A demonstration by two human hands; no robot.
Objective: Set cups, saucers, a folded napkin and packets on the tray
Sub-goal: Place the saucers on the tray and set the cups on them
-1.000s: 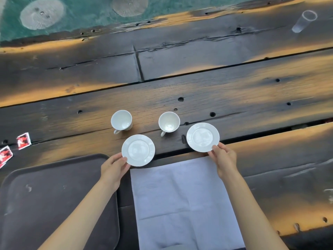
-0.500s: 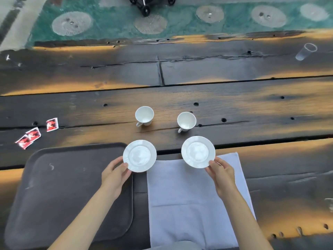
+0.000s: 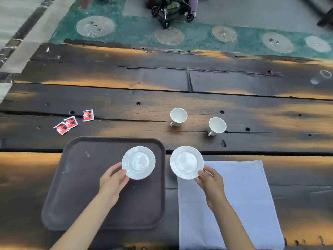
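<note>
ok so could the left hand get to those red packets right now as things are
Probably not yet. The left hand is gripping a saucer over the tray, so it's occupied. The path itself looks free: the red packets lie on bare table beyond the tray's far left corner, with nothing between.

You look down on a dark plank table (image 3: pixel 162 98) streaked with amber light; beyond, green patterned floor (image 3: pixel 198 36) and a stroller (image 3: pixel 171 9).

The tray (image 3: pixel 75 186) lies left of the napkin (image 3: pixel 243 195). One saucer (image 3: pixel 138 162) is over the tray, the other saucer (image 3: pixel 186 162) between them. Two cups (image 3: pixel 178 116) stand behind; packets (image 3: pixel 71 121) lie far left.
</note>
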